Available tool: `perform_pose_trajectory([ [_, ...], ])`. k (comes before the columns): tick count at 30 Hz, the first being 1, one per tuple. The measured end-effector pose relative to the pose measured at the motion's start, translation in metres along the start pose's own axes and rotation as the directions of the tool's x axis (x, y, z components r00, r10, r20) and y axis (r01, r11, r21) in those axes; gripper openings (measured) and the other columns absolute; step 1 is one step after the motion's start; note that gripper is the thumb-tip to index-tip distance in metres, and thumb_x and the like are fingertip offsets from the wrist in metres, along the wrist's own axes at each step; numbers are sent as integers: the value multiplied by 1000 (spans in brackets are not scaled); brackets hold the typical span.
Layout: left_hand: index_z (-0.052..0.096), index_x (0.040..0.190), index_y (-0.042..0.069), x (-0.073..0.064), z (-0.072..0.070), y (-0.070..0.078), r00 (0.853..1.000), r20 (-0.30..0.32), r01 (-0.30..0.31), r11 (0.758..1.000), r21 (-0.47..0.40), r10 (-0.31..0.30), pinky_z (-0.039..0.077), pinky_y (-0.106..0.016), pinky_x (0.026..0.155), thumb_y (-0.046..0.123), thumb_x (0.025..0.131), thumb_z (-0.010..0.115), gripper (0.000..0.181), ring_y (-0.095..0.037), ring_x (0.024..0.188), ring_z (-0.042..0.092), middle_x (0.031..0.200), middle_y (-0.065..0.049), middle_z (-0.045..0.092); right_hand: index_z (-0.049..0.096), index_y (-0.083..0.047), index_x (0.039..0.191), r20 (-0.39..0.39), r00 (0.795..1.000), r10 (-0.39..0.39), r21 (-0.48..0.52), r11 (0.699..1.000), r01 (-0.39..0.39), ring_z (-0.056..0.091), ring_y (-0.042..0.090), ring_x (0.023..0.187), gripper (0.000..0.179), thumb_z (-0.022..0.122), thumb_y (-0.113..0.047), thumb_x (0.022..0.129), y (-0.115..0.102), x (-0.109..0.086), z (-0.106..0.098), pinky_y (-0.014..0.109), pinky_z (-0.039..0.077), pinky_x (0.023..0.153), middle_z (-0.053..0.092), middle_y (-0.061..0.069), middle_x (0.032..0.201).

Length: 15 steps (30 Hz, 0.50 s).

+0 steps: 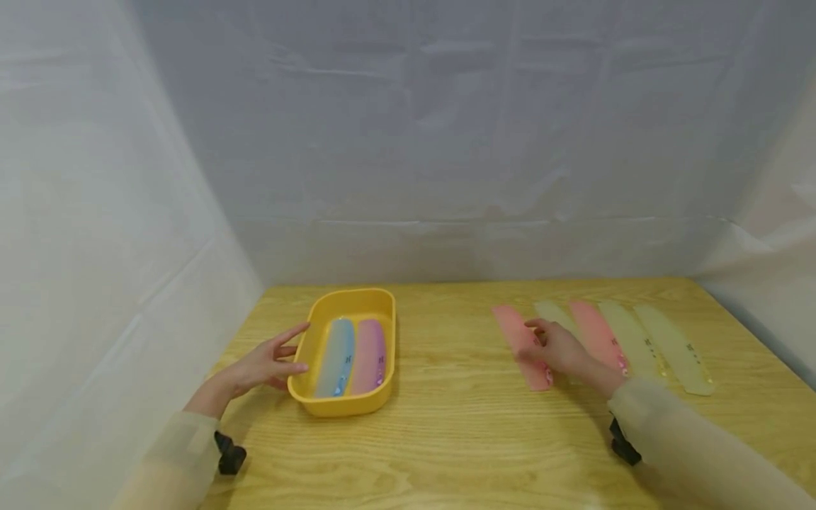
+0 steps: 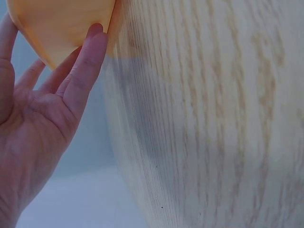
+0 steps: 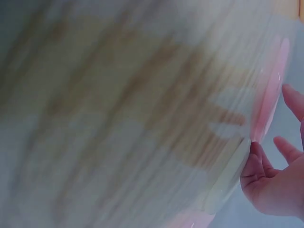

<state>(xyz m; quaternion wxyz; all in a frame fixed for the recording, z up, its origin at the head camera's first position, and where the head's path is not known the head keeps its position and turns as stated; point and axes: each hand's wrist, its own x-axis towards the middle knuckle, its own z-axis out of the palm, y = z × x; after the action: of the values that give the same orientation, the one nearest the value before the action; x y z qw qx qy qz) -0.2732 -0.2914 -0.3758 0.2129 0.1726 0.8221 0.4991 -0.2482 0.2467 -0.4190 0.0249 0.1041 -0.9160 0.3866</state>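
Pink strip (image 1: 508,326) right of centre in the head view, right hand (image 1: 564,350) over it.
Right fingers arch loosely at its edges; whether they pinch, I cannot tell. Left hand (image 1: 263,363), spread wide, touches the yellow tray (image 1: 344,406) at left. Gripping both edges evenly should keep the thin-looking strip flat.

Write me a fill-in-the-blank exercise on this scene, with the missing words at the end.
1. The person's ____ hand touches the yellow tray.
2. Exactly ____ strips lie inside the tray.
3. Inside the tray, the purple strip lies to the right of the ____ one.
4. Outside the tray, the strip nearest to it is coloured ____.

Missing words: left; two; blue; pink.
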Motion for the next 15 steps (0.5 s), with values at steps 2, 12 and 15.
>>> perform_pose_trajectory([
  [2,7,157,10,0,0,1,1000,4,-1,1000,1,1,55,-48,75,19,93,68,89,-41,112,57,145,-40,28,45,12,134,6,1000,17,-2,1000,-17,54,20,69,65,75,-20,86,-1,0,1,31,45,54,62,22,100],
  [12,7,157,10,0,-1,1,1000,5,0,1000,11,0,55,-49,75,17,94,67,87,-41,113,57,145,-39,28,48,10,131,24,999,21,42,999,-22,54,30,86,58,76,-10,85,-10,-4,3,35,47,61,55,29,114],
  [15,7,157,10,0,-1,0,1000,3,-1,1000,13,1,55,-49,75,17,94,67,87,-41,112,57,145,-39,29,48,10,131,47,999,11,44,999,-13,55,35,93,57,75,-7,84,-12,-5,2,39,49,69,53,30,118],
])
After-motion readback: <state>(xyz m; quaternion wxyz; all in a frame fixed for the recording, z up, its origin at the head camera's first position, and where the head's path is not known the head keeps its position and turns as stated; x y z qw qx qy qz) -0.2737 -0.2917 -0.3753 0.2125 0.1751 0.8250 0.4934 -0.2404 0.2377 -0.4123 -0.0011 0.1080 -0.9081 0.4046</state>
